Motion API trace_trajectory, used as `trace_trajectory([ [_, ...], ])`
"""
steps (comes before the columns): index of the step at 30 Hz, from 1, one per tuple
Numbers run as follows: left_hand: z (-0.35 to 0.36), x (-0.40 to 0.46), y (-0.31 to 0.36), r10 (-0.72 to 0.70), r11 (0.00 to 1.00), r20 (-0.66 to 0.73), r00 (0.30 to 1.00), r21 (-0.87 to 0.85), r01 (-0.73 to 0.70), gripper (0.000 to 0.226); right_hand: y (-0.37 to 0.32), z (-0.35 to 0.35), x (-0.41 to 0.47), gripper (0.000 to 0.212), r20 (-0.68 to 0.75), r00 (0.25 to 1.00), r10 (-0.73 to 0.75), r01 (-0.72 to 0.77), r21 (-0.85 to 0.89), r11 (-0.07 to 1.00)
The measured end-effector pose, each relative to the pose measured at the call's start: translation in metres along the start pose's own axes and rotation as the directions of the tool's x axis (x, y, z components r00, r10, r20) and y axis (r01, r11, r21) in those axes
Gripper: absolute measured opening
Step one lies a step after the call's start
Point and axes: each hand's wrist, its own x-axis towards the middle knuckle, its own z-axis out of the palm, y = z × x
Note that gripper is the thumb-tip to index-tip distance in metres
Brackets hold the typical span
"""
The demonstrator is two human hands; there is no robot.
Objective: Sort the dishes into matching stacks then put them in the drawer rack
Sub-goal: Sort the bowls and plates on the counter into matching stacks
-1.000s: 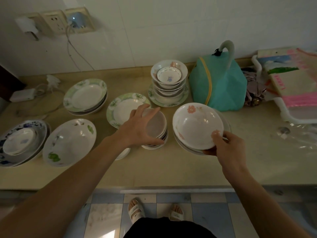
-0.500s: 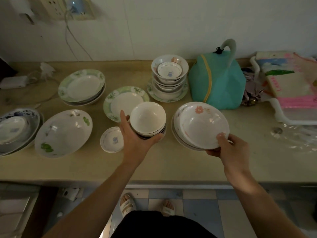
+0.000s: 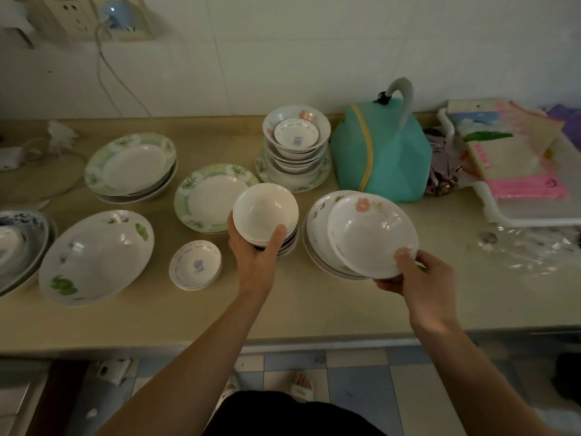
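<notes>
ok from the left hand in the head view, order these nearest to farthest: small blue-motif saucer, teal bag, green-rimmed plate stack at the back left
From the left hand:
1. Small blue-motif saucer, on the counter just left of the hand.
2. Green-rimmed plate stack, back left, well past the saucer.
3. Teal bag, back right by the wall; only slightly farther than the plate stack, so 2 and 3 are nearly too close to call.

The white bowl and the pink-flowered dish look like glazed ceramic, smooth and glossy with light glints. The beige counter is matt and stone-like. The teal bag near the counter's back edge looks like soft matt fabric.
</notes>
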Motion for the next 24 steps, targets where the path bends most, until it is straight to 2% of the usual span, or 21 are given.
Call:
trace_trajectory([
  [6, 0.019, 0.019, 0.004, -0.020, 1.000, -0.003, 1.000, 0.023, 0.020, 0.116, 0.001, -0.004, 0.000, 0.015, -0.017, 1.000, -0.010, 0.009, -0.027, 1.000],
  [14, 0.021, 0.036, 0.003, -0.043, 0.998, 0.043, 0.998, 0.053, 0.041, 0.120, 0.003, -0.004, -0.026, 0.015, 0.089, 0.995, -0.043, 0.051, -0.097, 0.994],
  [17, 0.015, 0.039, 0.002, -0.060, 0.996, 0.099, 0.993, 0.077, 0.052, 0.121, 0.005, 0.001, -0.039, 0.015, 0.146, 0.989, -0.037, 0.053, -0.108, 0.993],
  [19, 0.006, 0.042, 0.003, -0.072, 0.994, 0.145, 0.987, 0.096, 0.059, 0.117, 0.007, 0.007, -0.047, 0.015, 0.197, 0.980, -0.026, 0.051, -0.125, 0.991],
  [24, -0.018, 0.056, 0.020, -0.134, 0.989, 0.263, 0.955, 0.099, 0.112, 0.083, 0.015, 0.027, -0.064, 0.016, 0.317, 0.948, 0.000, 0.056, -0.170, 0.984],
])
